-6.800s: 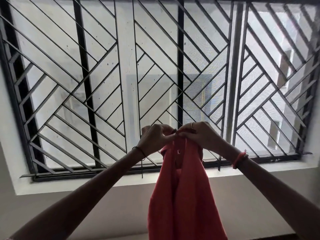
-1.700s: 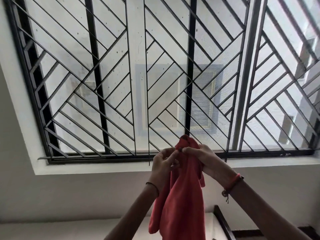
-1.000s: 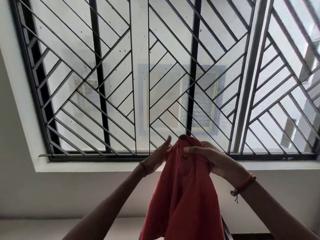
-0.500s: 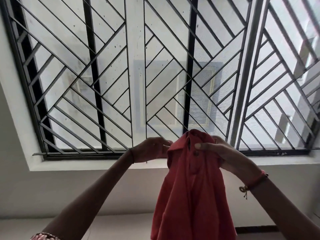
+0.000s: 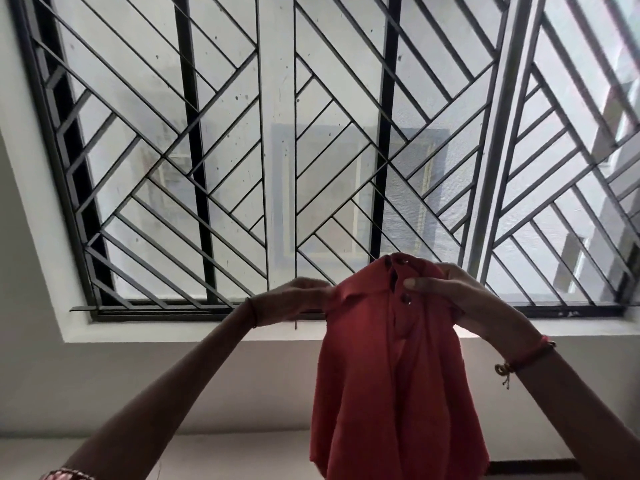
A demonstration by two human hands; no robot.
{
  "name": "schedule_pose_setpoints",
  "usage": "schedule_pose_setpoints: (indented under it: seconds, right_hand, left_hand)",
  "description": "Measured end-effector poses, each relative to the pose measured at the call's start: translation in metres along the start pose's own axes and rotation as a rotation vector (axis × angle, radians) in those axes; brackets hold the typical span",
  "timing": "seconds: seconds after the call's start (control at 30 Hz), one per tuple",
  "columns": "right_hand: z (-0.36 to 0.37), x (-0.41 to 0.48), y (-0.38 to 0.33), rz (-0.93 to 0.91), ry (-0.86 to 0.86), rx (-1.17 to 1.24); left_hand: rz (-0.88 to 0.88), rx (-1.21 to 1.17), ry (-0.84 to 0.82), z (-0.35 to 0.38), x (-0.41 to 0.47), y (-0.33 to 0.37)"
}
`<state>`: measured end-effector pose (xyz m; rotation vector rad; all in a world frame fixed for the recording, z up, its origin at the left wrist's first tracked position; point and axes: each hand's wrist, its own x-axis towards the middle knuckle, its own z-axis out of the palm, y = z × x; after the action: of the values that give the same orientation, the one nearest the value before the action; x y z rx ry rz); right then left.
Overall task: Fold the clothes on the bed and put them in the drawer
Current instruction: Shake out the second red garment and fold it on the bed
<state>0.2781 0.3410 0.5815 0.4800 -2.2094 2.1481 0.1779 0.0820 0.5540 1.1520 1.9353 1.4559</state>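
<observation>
Up against the black-grilled window (image 5: 242,168), I hold the coral-red collared cloth shirt (image 5: 391,393) aloft: left hand (image 5: 294,301) pinching its collar edge, right hand (image 5: 446,292) gripping the button placket. Step, I judge: spreading before folding. Next: find both shoulders, lay flat.

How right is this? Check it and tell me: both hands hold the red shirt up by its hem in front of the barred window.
Not by its hem. The head view shows the left hand and right hand holding the red shirt up by its collar, with the buttons at the top, in front of the barred window.
</observation>
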Motion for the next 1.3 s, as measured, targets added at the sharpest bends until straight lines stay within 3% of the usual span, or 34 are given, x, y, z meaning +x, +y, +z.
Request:
schedule_pose_setpoints:
  seconds: [0.1, 0.37, 0.73, 0.97, 1.13, 1.23, 1.3]
  right_hand:
    - [-0.002, -0.001, 0.002, 0.037, -0.001, -0.019]
    - [0.0, 0.002, 0.029, 0.095, -0.032, -0.042]
    - [0.023, 0.023, 0.046, 0.094, -0.189, -0.038]
    - [0.042, 0.035, 0.034, 0.084, -0.105, -0.173]
    - [0.042, 0.034, 0.041, 0.069, -0.009, -0.112]
    - [0.043, 0.032, 0.047, 0.068, 0.013, -0.071]
    - [0.041, 0.031, 0.05, 0.076, 0.03, -0.051]
  left_hand:
    - [0.101, 0.008, 0.198, -0.014, 0.004, 0.007]
    - [0.191, -0.077, 0.463, -0.007, 0.031, 0.042]
    - [0.201, 0.093, 0.323, 0.018, 0.043, 0.054]
    - [0.157, 0.25, 0.271, 0.027, 0.047, 0.033]
    - [0.135, 0.254, 0.377, 0.027, 0.046, 0.006]
    - [0.001, 0.23, 0.411, 0.033, 0.031, -0.002]
    - [-0.152, 0.165, 0.26, 0.036, 0.017, -0.014]
